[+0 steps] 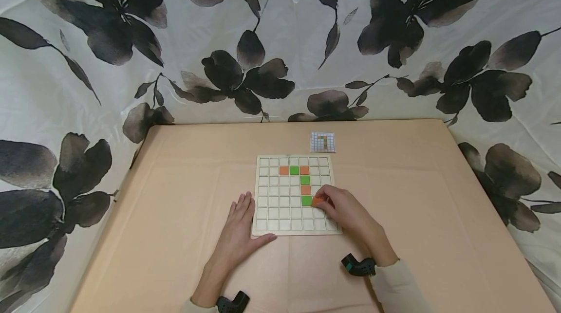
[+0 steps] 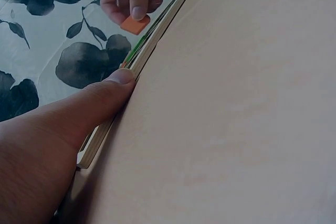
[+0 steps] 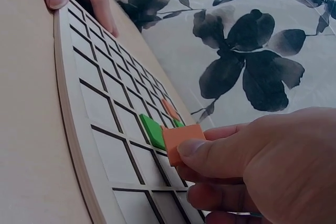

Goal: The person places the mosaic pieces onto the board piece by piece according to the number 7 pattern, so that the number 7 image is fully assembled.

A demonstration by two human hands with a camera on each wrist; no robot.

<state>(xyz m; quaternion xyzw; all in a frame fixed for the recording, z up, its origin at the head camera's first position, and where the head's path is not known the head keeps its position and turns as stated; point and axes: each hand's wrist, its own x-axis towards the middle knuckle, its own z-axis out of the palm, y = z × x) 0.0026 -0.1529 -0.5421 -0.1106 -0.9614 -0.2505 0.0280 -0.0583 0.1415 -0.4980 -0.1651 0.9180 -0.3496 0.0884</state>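
A pale wooden grid board (image 1: 273, 213) lies on the table. Orange and green tiles fill part of its second row, and green (image 1: 305, 180), orange (image 1: 305, 190) and green (image 1: 306, 201) tiles run down below the row's right end. My right hand (image 1: 348, 211) pinches an orange tile (image 3: 181, 142) between thumb and fingers, tilted just right of the lowest green tile (image 3: 152, 130). With fingers straight along the board's left edge, my left hand (image 1: 238, 228) steadies it; the left thumb (image 2: 122, 76) rests on the near edge.
Beyond the board's far edge lies a small card (image 1: 322, 142) printed with a grid pattern. The tan table (image 1: 184, 172) meets a white cloth (image 1: 307, 84) with dark flowers at the back and sides. Each wrist wears a black device.
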